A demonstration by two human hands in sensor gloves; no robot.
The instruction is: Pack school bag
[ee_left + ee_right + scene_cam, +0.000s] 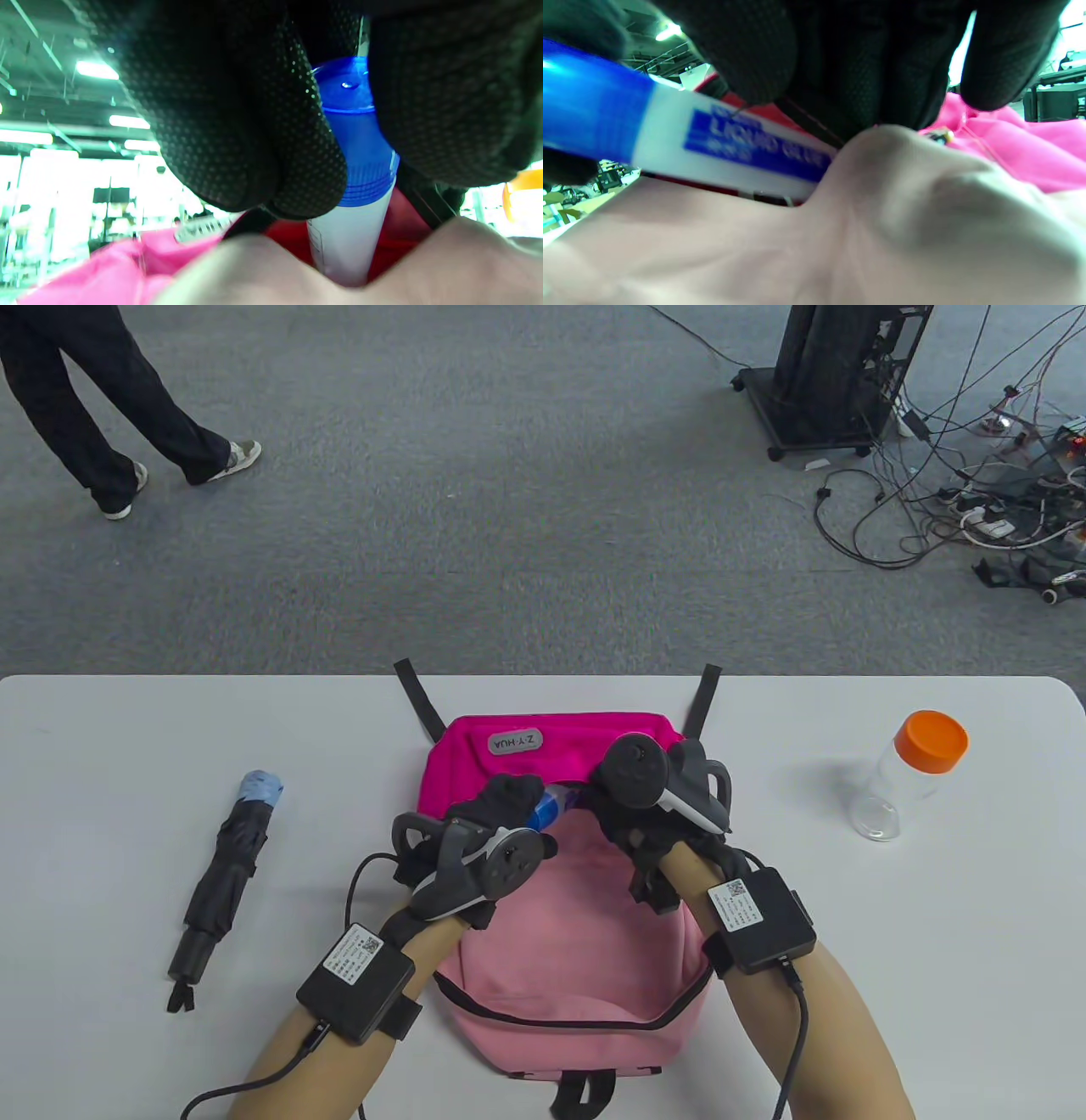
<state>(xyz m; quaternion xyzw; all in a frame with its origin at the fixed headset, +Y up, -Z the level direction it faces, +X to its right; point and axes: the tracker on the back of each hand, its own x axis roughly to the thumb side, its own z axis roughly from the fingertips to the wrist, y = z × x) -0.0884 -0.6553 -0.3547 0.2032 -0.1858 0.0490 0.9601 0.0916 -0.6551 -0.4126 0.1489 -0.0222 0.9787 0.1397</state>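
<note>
A pink backpack (585,950) lies flat in the middle of the table, its opening toward the far side. My left hand (519,797) grips a white liquid glue bottle with a blue cap (550,806) by the cap end. The bottle's other end points into the bag's opening. In the left wrist view my fingers (254,148) wrap the blue cap of the glue bottle (352,169) above the pink fabric (106,271). My right hand (615,814) holds the dark zip edge of the opening; in the right wrist view its fingers (865,63) sit beside the glue bottle (712,148).
A folded black umbrella (225,882) lies on the table at the left. A clear bottle with an orange cap (912,785) stands at the right. Beyond the table's far edge are grey carpet, a walking person's legs, a black stand and cables.
</note>
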